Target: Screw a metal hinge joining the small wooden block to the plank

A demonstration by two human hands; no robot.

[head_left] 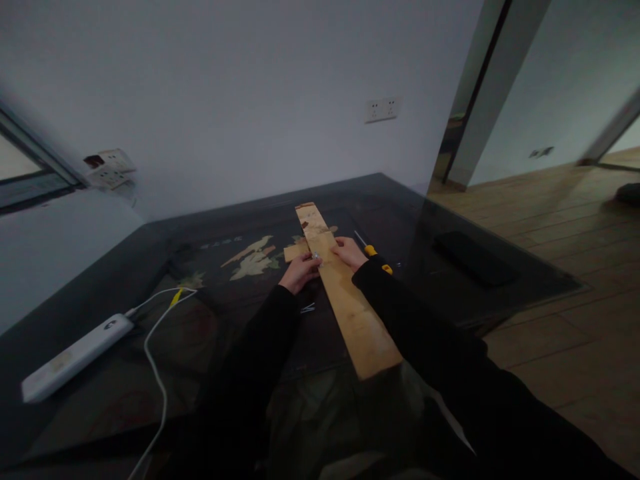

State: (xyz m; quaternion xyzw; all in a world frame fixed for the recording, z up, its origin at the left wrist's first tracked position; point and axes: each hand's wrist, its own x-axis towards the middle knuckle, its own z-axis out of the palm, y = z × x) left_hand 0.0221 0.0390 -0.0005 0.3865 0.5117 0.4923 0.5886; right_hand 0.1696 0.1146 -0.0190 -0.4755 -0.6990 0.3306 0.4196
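A long wooden board lies lengthwise on the dark table, its near end reaching the table's front edge. A shorter wood piece sticks out to the left beneath or beside it. My left hand is closed at the board's left edge, with a small shiny metal piece at its fingertips; its exact kind is too small to tell. My right hand grips the board's right edge, thumb on top. Several thin screws or nails lie below my left hand. A screwdriver with a yellow handle rests beside my right wrist, partly covered by the sleeve.
A white power strip with a white cable occupies the table's left side. A flat black object lies at the right. The table stands against a wall carrying sockets. Wooden floor extends to the right.
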